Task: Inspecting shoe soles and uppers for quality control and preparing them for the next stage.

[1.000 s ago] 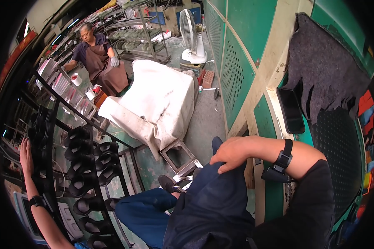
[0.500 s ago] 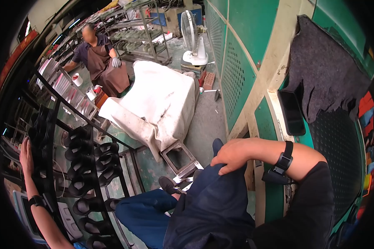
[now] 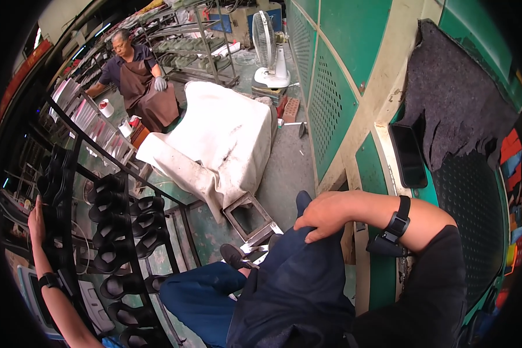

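My left hand (image 3: 36, 221) is stretched out at the far left, its fingers pointing up along the outer side of a rack of black shoes (image 3: 57, 191). It looks next to the shoes; whether it touches one I cannot tell. More black shoes (image 3: 113, 255) stand in rows on the rack's bars, between that arm and my left leg. Resting on my right thigh near the knee, my right hand (image 3: 322, 216) has its fingers apart and nothing in it. Dark straps with small devices circle both my forearms.
A white cloth (image 3: 220, 133) drapes a bulky object ahead, with a metal frame (image 3: 251, 219) at its near end. A seated co-worker (image 3: 142, 87) in a brown apron is beyond. A fan (image 3: 267, 55) stands behind. On my right are green machine panels (image 3: 336, 110) and a phone (image 3: 409, 156).
My left hand's fingers have shifted slightly against the rack. The view has moved a little; my right hand stays on my thigh.
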### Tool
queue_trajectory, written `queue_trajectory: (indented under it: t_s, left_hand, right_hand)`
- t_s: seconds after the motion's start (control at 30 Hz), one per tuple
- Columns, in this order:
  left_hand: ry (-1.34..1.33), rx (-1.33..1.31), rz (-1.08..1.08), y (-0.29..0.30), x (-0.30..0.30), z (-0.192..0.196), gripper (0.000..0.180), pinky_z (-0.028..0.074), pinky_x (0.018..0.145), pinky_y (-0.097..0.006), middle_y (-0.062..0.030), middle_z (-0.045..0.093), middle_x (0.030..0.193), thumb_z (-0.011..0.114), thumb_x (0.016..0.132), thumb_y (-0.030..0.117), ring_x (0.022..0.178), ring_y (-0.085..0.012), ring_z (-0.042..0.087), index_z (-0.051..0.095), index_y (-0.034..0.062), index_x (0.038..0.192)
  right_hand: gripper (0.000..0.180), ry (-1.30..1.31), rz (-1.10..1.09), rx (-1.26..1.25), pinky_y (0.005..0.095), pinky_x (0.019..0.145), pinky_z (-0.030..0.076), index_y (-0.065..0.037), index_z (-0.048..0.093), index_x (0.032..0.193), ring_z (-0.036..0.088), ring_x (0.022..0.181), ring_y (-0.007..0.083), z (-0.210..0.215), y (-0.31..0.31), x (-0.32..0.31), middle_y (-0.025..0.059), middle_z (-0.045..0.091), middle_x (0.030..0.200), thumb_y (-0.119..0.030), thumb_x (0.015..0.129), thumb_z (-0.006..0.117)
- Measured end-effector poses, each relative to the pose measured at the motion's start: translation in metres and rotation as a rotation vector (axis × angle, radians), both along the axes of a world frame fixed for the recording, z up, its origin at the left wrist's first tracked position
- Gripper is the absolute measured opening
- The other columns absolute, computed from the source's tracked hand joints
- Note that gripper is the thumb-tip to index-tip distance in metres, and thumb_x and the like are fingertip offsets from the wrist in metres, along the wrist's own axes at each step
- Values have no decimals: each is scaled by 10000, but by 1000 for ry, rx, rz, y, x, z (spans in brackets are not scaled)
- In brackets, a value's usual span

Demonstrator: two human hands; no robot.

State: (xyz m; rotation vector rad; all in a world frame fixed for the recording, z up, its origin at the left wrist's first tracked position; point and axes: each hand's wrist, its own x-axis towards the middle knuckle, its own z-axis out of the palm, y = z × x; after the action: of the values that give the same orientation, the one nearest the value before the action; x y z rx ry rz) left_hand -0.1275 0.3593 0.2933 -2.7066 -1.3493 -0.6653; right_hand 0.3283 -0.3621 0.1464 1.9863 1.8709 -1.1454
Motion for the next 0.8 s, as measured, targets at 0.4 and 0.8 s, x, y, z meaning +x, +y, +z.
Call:
queue_trajectory:
  t_s: [0.4,0.8]
  left_hand:
    - [-10,169,-188,-17,12,-1,584,367,1109,-372,-169,593,1370,345,1073,497,1331,-305,519,527,75,1434]
    - [103,-19,-50,-15,8,13,571,337,1145,-352,-103,512,1489,341,1079,484,1393,-278,469,562,62,1394]
  right_hand:
    - [563,4,7,9,471,981,485,-93,542,1415,620,1156,395,-1,0,1,200,686,1189,-448,979,565]
    - [565,7,3,7,468,991,482,-84,539,1418,614,1167,396,0,-1,0,205,682,1197,-439,980,566]
